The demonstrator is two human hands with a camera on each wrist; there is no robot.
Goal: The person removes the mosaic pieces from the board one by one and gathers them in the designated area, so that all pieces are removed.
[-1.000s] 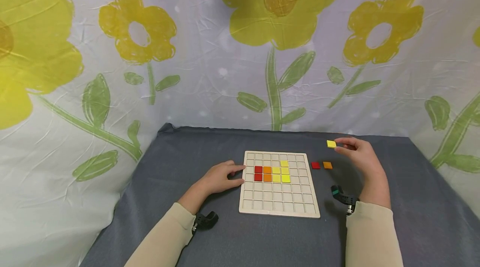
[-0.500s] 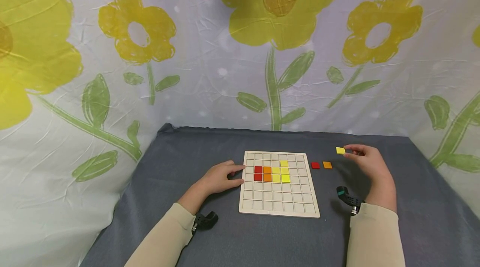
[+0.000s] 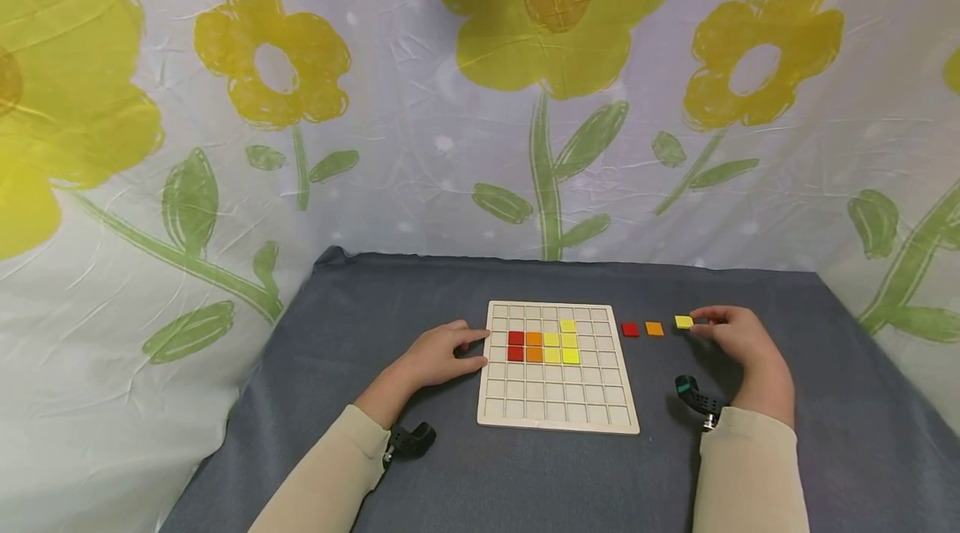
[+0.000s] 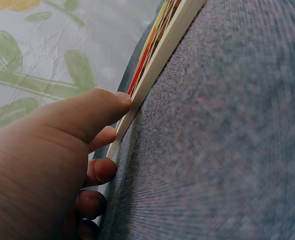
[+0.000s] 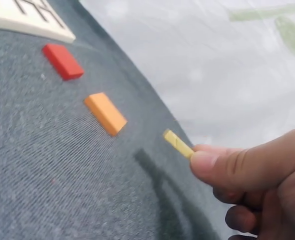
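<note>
Yellow tile (image 3: 683, 322), pinched by right fingers (image 3: 708, 311), sinks toward the bench (image 3: 465, 487) at three o'clock from the loose orange tile (image 3: 654, 329), nearing its row; left fingers (image 3: 469, 336), spread, touch the board (image 3: 558, 425).

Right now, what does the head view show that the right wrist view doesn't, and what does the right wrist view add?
Only the head view: the whole board, the coloured tiles set on it, and the left hand touching its left edge.

Only the right wrist view: the yellow tile nearly edge-on, and the lower fingers of the right hand, under its thumb.

Both: the right hand pinching that yellow tile, a loose red tile and orange tile, and at least a corner of the board.
</note>
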